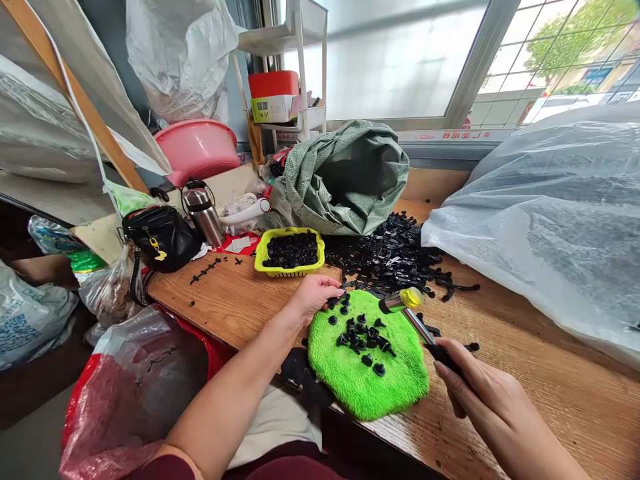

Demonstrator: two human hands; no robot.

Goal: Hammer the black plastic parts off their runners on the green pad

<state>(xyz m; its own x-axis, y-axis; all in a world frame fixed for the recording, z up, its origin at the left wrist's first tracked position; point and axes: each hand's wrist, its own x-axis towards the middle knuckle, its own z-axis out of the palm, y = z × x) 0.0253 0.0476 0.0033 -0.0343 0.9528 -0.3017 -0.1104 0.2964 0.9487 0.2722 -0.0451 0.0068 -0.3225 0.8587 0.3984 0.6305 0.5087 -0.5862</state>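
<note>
My right hand (pixel 475 383) grips the black handle of a small mallet (pixel 423 327). Its head, yellow at one end and dark at the other, is raised over the right part of a fuzzy bright green cloth pad (pixel 350 393). At the pad's upper left edge, the fingers of my left hand (pixel 316 297) are pinched on a small black plastic part, mostly hidden by them. Loose black plastic pieces (pixel 367 337) with round heads lie scattered on the pad. Behind it spreads a heap of black moulded parts (pixel 395 257).
A yellow basket (pixel 290 271) of black pieces stands beyond my left hand. A green woven sack (pixel 345 187) lies open behind the heap. Plastic sheeting (pixel 550 227) covers the right side. A black bag (pixel 163 237) and steel bottle (pixel 204 213) stand left; a red-edged plastic bag (pixel 145 380) hangs below.
</note>
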